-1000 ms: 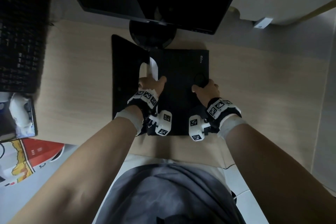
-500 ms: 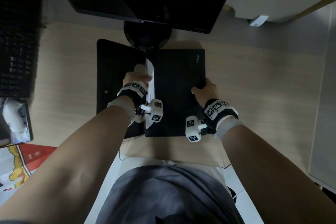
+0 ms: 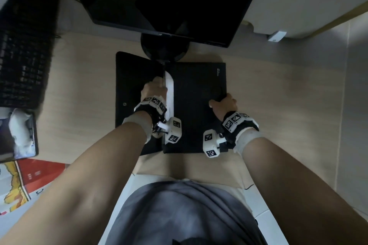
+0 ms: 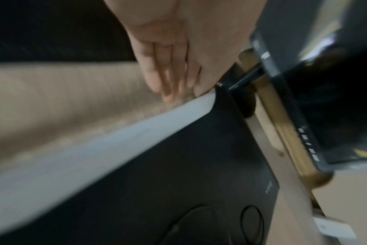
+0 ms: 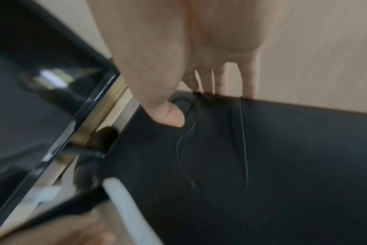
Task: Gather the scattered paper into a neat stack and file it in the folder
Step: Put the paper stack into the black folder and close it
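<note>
Two hands work at a black folder (image 3: 197,105) lying on a light wooden desk (image 3: 83,85), as seen from the head camera. The folder sits just in front of the round base of a dark monitor (image 3: 165,4), with its flap (image 3: 135,77) spread out to the left. A white strip of paper (image 3: 169,89) shows along the folder's left edge, between flap and body. The left hand (image 3: 153,90) rests against that strip; how its fingers lie cannot be told from here. The right hand (image 3: 223,103) grips the folder's right edge, thumb on top. A black keyboard (image 3: 22,55) lies well apart at the far left, with a red and yellow printed sheet (image 3: 25,183) nearer the person.

One blurred picture comes from the left wrist. The left hand (image 4: 178,54) has its fingers (image 4: 168,77) straight and together, tips touching the upper corner of the paper (image 4: 94,147), which juts from the folder (image 4: 178,182). The monitor (image 4: 304,49) stands close behind.

One more comes from the right wrist. The right hand (image 5: 178,49) pinches the folder (image 5: 262,165) at its edge: the thumb (image 5: 170,114) presses on the top face and the fingers (image 5: 230,77) curl under the rim. A thin cord (image 5: 243,132) runs across the cover. The paper (image 5: 128,205) pokes out at the folder's far side, blurred.
</note>
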{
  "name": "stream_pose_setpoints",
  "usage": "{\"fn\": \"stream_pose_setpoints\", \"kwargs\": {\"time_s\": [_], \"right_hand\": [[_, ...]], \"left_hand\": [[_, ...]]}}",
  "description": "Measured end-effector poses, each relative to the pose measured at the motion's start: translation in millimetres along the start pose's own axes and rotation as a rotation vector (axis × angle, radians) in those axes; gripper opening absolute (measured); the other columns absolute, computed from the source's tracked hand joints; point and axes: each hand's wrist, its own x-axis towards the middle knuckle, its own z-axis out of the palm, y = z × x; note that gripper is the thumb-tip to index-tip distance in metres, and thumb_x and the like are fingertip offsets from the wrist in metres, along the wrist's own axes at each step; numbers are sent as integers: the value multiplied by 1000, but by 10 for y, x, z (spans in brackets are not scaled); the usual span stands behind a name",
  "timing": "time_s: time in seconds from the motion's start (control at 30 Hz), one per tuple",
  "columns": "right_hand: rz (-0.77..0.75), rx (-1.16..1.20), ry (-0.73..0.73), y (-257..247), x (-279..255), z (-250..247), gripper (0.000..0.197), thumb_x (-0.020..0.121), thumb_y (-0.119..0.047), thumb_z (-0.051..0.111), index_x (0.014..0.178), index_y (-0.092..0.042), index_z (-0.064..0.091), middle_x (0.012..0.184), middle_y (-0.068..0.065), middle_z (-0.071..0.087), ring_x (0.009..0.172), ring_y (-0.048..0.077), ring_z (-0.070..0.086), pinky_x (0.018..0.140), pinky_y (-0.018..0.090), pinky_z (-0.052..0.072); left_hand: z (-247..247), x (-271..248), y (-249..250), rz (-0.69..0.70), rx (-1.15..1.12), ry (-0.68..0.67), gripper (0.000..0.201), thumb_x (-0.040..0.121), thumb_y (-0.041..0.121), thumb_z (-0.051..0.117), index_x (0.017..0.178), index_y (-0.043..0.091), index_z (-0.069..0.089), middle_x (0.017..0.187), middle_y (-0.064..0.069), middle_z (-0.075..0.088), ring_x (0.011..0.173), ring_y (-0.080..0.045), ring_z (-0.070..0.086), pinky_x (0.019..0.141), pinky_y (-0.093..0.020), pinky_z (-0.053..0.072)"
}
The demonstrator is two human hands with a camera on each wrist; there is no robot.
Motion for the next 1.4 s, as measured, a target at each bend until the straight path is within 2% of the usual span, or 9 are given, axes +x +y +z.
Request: {"fn": "stream_pose_setpoints", "kwargs": {"time_s": [0.23,0.43,0.53,0.63,0.73,0.83,1.03,1.3,1.4], "right_hand": [[-4,-103,17,-28,-333,292,84,83,-31,65,153,-16,22,158,10,14,140,37,21,113,49,25],[-89,-243,-100,-8,-389,338,75,85,-34,61,152,-23,30,153,13,30,136,37,36,111,44,35],[-122,-247,-219,61,-412,296,66,84,-28,62,145,-13,43,142,11,49,125,33,51,98,32,43],[-144,-300,-271,229,-365,210,43,83,-25,65,124,-11,60,128,9,58,106,26,56,86,28,44],[-124,-325,-279,412,-288,115,19,84,-20,65,94,-3,67,100,9,66,90,25,63,76,30,51],[-94,-315,-234,589,-201,40,18,82,-18,65,68,-6,60,72,8,62,63,21,58,53,25,42],[18,-241,-8,829,22,-190,34,78,-39,72,72,-6,63,75,8,68,54,20,56,43,23,33],[-220,218,79,838,-6,-345,26,84,-17,58,109,-21,66,90,-6,69,79,14,66,74,28,54],[-227,418,-30,675,-44,-338,21,89,-5,53,103,-14,67,78,9,72,59,16,63,59,30,55]], "left_hand": [[-691,-395,-359,-172,-45,444,70,77,31,62,141,23,36,144,-8,34,131,-32,32,109,-44,27],[-1006,-500,-434,-81,-451,18,37,91,37,56,116,10,62,107,-13,67,91,-28,64,67,-28,48],[-911,-643,-312,34,-488,-62,48,91,48,54,120,11,64,110,-8,66,98,-26,62,89,-34,50],[-705,-773,-164,-48,-666,-231,55,89,60,52,106,11,67,101,-7,68,87,-26,63,80,-37,54],[-387,-817,-56,-108,-682,-419,56,94,56,48,124,11,63,116,-6,64,105,-27,60,92,-41,52],[-48,-858,-58,-14,-487,-429,42,98,31,53,134,10,55,136,-8,56,122,-26,55,101,-31,44],[428,-950,-81,181,-85,-433,44,102,14,44,146,7,40,155,-11,34,142,-25,33,111,-25,25],[527,-895,-86,210,-39,-430,47,101,8,45,146,5,38,158,-8,27,144,-24,29,114,-25,24],[501,-845,-61,164,-140,-403,49,99,7,47,147,4,36,151,-16,39,138,-29,39,111,-30,30]]}}
